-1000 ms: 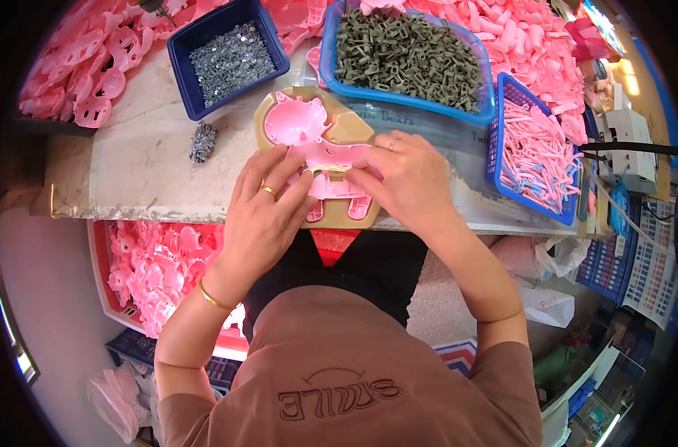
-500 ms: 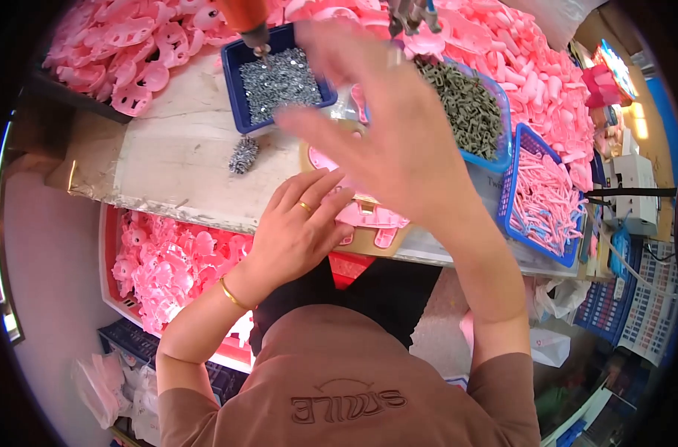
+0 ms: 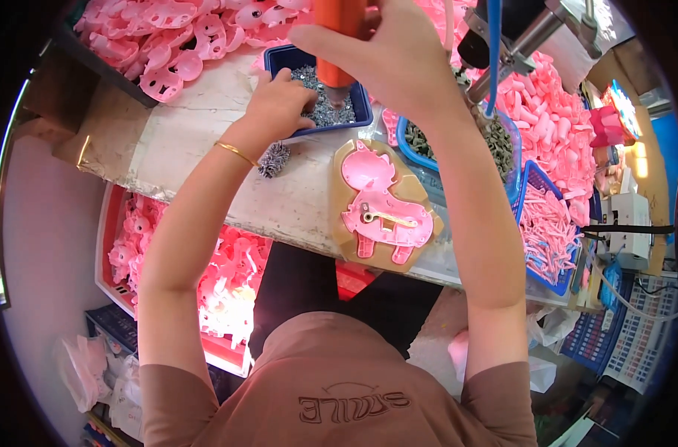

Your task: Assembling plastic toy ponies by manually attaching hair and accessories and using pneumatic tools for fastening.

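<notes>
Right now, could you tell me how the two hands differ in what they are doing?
The left hand reaches down into the blue screw tray, fingers among the screws; the right hand is raised higher, gripping an orange screwdriver. The left wrist wears a gold bangle; the right shows none. Both are bare.

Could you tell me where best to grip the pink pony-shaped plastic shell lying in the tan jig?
Probably by the pink pony-shaped plastic shell's head end, pinched from above across its rounded rim. It lies flat in the tan wooden jig with legs toward the person, and the small metal lever sits on its body, so the middle is best avoided.
</notes>
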A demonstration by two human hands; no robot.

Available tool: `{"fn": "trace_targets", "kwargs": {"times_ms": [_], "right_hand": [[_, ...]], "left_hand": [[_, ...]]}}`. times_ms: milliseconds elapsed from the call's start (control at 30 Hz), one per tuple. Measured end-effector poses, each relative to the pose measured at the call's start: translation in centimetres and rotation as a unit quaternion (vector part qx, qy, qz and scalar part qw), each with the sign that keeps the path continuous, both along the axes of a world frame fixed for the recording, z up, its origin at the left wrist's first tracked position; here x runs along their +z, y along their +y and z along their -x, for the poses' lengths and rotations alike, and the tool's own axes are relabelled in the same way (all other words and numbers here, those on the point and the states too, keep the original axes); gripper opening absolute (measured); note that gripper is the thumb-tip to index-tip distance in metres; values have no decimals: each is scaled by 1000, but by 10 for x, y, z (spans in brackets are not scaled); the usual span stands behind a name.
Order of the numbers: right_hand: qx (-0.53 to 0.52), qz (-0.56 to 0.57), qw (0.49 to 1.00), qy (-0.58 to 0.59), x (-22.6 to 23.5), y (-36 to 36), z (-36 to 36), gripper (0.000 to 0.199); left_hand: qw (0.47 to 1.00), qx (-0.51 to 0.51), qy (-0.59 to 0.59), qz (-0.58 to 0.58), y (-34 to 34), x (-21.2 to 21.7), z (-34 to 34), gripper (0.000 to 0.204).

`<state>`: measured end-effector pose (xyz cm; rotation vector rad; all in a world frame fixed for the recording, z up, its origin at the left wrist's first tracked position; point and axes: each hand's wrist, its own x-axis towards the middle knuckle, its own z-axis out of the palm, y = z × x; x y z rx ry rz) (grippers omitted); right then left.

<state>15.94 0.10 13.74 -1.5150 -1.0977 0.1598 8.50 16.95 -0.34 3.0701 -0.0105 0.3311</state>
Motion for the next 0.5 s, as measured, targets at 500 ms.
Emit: {"fn": "trace_targets", "kwargs": {"times_ms": [500], "right_hand": [[-1, 83, 989, 121, -8, -33, -4, 31]], "left_hand": [[996, 3, 90, -28, -6, 10, -8, 14]]}}
